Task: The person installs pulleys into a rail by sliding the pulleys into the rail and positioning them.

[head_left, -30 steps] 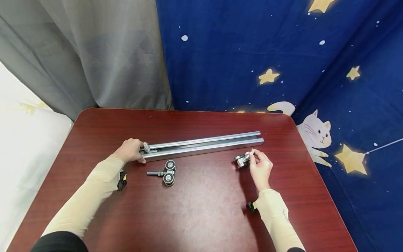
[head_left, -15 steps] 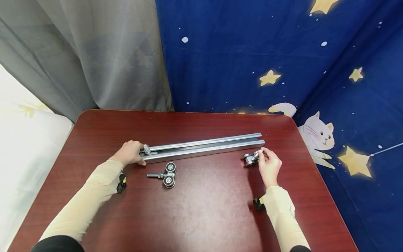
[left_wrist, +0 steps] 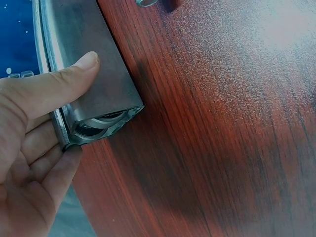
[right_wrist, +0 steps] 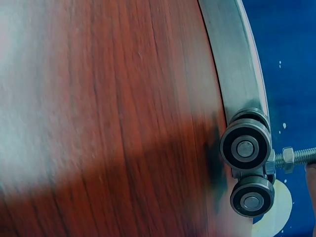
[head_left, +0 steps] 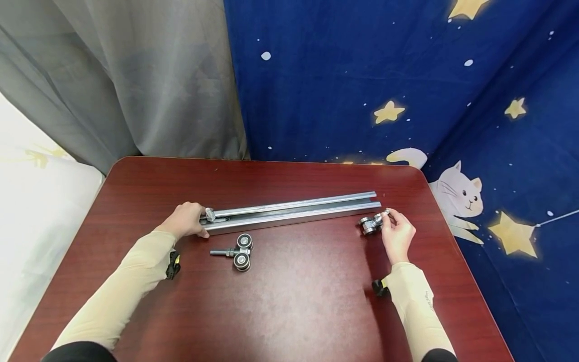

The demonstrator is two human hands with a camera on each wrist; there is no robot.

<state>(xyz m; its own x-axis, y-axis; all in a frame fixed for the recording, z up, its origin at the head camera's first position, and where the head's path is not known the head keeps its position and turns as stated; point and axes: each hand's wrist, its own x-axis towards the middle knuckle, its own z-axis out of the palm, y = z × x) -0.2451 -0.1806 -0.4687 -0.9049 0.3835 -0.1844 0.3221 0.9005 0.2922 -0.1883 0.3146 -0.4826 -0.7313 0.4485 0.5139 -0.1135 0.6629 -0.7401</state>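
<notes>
A silver metal channel track [head_left: 294, 213] lies across the table, its open slot facing up. My left hand [head_left: 186, 220] grips its left end, with the thumb [left_wrist: 74, 81] along the side wall. Inside that end sits a roller, its wheels [left_wrist: 96, 129] showing at the mouth and its bolt [head_left: 210, 214] standing up through the slot. Beside the track's right end, my right hand [head_left: 398, 234] pinches the threaded bolt of a second trolley roller [head_left: 372, 224]. In the right wrist view this roller's wheels [right_wrist: 246, 146] overlap the track's end [right_wrist: 234, 54].
A third trolley roller [head_left: 243, 252] lies on the table in front of the track, its bolt pointing left. The reddish-brown table [head_left: 289, 301] has a grey curtain [head_left: 172, 80] and a blue star-patterned curtain [head_left: 316, 90] behind it.
My right hand has moved right and slightly away from me with its roller, from in front of the track to beside its right end. The left hand keeps its grip.
</notes>
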